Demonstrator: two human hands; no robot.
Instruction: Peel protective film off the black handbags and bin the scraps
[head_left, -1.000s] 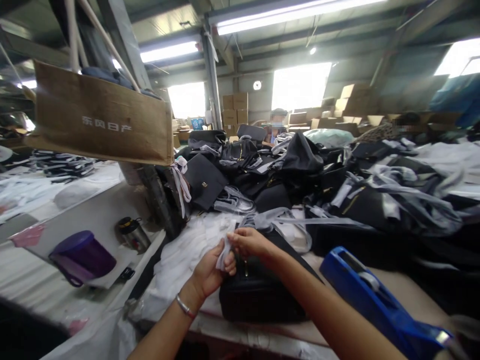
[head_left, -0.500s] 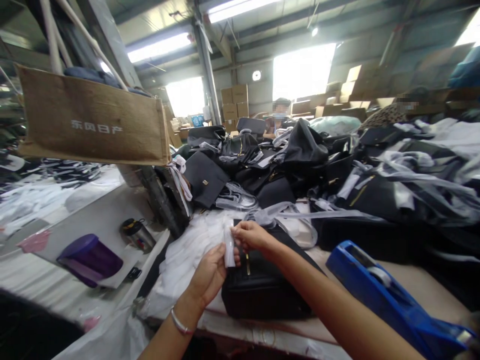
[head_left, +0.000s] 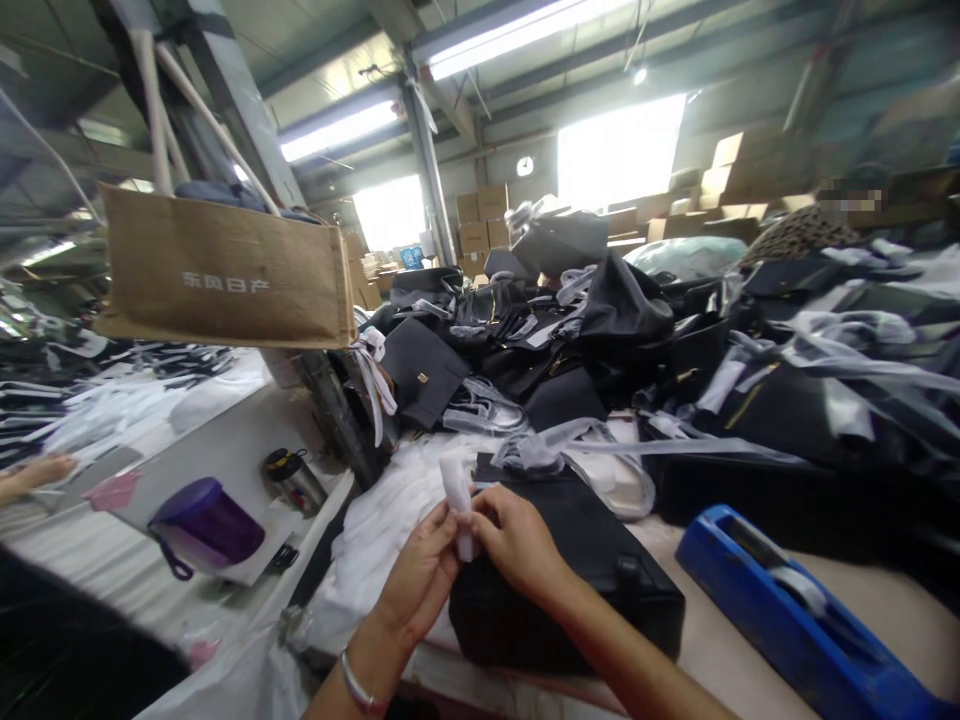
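Far left of the black handbag point(head_left: 600, 535), a co-worker's hand point(head_left: 46, 470) extends over another worktop; from where I stand, I cannot tell its grip. Nearer, also left of the handbag, are a purple lidded jug point(head_left: 214, 525) and a steel flask point(head_left: 296, 485) with a black lid. A brown burlap tote point(head_left: 225, 270) hangs above and to the left of the handbag. White sheets point(head_left: 382, 530) are heaped just beside its left side. At the handbag's left edge, the left hand point(head_left: 424, 565) grips a white strip point(head_left: 455, 483) between thumb and fingers. The strip points upward; I cannot tell whether its lower end touches the handbag. The right hand point(head_left: 514, 535), over the handbag's left part, pinches the same strip, fingers narrow. Behind the handbag are plastic-wrapped straps point(head_left: 611, 480) and a pile of black bags point(head_left: 626, 310). Right of the handbag, a blue tape dispenser point(head_left: 787, 620) rests on the bench point(head_left: 716, 635).
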